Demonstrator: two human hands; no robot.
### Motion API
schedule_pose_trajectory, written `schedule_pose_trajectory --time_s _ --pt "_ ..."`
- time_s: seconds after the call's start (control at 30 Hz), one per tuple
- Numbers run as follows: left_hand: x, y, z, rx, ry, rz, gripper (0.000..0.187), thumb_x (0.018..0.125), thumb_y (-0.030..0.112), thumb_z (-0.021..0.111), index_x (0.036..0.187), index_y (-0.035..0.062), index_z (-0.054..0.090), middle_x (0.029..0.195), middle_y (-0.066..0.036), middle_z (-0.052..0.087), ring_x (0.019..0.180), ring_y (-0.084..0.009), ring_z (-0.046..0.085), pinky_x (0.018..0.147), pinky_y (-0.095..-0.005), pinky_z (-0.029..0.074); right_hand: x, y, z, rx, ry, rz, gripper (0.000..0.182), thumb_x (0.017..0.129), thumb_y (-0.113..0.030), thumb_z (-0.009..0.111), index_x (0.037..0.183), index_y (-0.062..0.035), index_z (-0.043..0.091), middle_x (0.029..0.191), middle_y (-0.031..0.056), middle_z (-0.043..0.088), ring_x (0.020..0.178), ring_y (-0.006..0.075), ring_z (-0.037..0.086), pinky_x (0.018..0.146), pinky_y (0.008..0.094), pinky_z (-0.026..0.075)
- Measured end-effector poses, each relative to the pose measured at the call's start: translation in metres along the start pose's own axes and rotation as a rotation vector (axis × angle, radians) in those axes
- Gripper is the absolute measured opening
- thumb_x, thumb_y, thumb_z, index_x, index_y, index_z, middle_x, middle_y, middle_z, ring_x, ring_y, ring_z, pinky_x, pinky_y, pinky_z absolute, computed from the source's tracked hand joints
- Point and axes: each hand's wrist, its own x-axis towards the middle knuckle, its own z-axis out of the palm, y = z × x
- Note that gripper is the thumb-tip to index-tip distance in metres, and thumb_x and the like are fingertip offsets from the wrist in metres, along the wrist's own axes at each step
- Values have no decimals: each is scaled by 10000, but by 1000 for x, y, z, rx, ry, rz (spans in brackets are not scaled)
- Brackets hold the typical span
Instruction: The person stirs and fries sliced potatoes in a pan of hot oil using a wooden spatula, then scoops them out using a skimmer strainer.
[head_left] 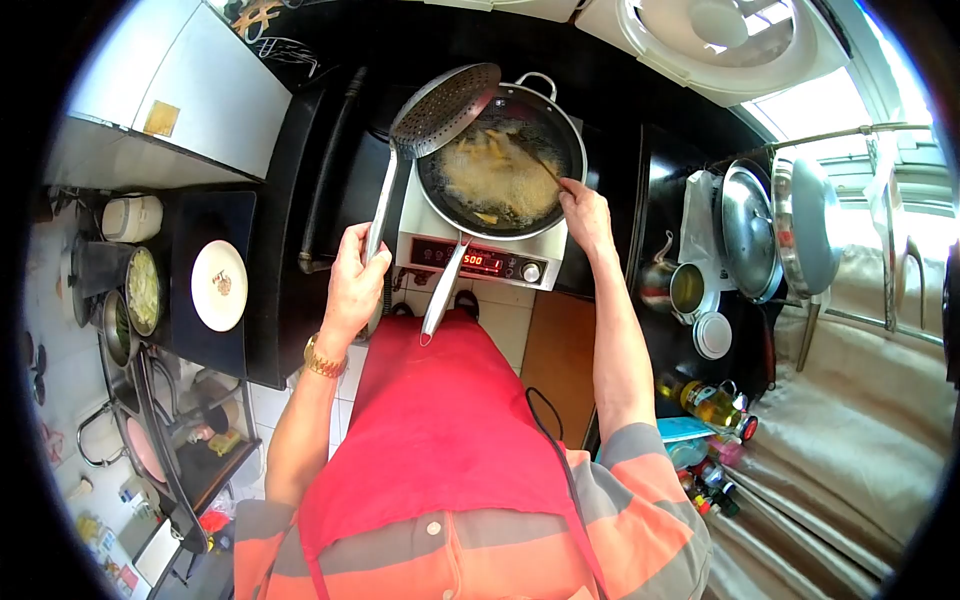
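My left hand [355, 285], a gold watch at its wrist, is closed around the long handle of a perforated metal skimmer [440, 112]. The skimmer's bowl is tilted over the left rim of a wok [575, 165]. In the wok, pale yellowish strips of food [490, 150] lie in bubbling oil. My right hand [587, 212] grips thin wooden chopsticks [545, 168] at the wok's right side, their tips reaching into the oil. Beneath the wok is an induction cooker [480, 262] with a lit red display. The wok's long handle [443, 295] points toward my red apron.
A white plate [219, 286] with a small brownish heap lies on the left counter, near a bowl of chopped pale green vegetable [143, 290]. On the right stand a metal pot of yellowish liquid [687, 288], a leaning lid [748, 230] and an oil bottle [712, 403].
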Motion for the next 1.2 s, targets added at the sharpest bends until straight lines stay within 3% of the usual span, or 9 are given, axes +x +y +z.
schedule_pose_trajectory --time_s 0.2,0.4,0.53,0.6,0.93,1.0,1.1,1.17,1.2 --pt "18 -21 3 148 11 51 297 985 111 617 1251 -5 552 956 -31 614 782 -103 552 725 -297 502 -32 -8 -16 -30 -106 -32 362 963 -179 594 1266 -24 718 1188 236 732 1152 375 701 1010 405 537" --pt "35 -13 9 357 9 158 330 987 142 597 1267 -24 540 1073 -213 695 985 -345 708 873 -428 536 -53 0 -57 150 -54 63 344 984 -197 589 1257 -37 724 1171 245 729 1137 328 725 988 383 545" --pt "50 -13 12 443 24 306 327 992 130 582 1274 -25 525 1099 -276 680 1048 -465 672 893 -490 525 -52 9 -74 134 24 192 367 1013 -181 561 1317 -11 676 844 165 725 790 259 713 782 387 555" --pt "56 -11 13 485 15 346 320 996 116 569 1273 -30 506 1093 -303 668 1039 -502 649 877 -526 510 -52 10 -74 109 18 185 367 1016 -181 556 1314 -2 672 832 167 718 784 255 712 778 385 556" --pt "79 -41 47 700 86 296 355 992 89 570 1312 -33 474 1075 -327 671 1029 -520 650 874 -545 517 -41 19 -58 65 -175 150 400 1001 -143 496 1312 62 641 825 185 725 668 257 703 649 391 559" --pt "73 -51 49 669 58 291 352 989 92 561 1307 -28 472 1073 -327 671 1014 -520 649 868 -557 518 -45 8 -63 349 -376 457 422 1016 -128 500 1379 69 586 802 110 682 513 148 555 455 323 459" --pt "58 -52 51 588 5 264 341 983 101 552 1285 -37 474 1032 -326 668 974 -521 649 853 -552 522 -54 13 -34 687 -391 537 401 1047 -111 498 1394 83 549 804 47 617 449 54 397 354 237 325" --pt "50 -48 51 479 -27 126 338 975 112 561 1264 -45 483 993 -325 658 971 -527 641 863 -542 514 -52 15 -18 867 -431 556 442 1032 -95 508 1428 100 493 819 77 631 476 67 404 386 255 345" --pt "50 -57 51 479 16 219 334 976 133 593 1246 -40 500 904 -235 665 782 -400 683 720 -478 541 -51 16 -9 930 -412 571 444 1034 -93 507 1432 103 487 824 78 629 478 65 400 386 254 341"
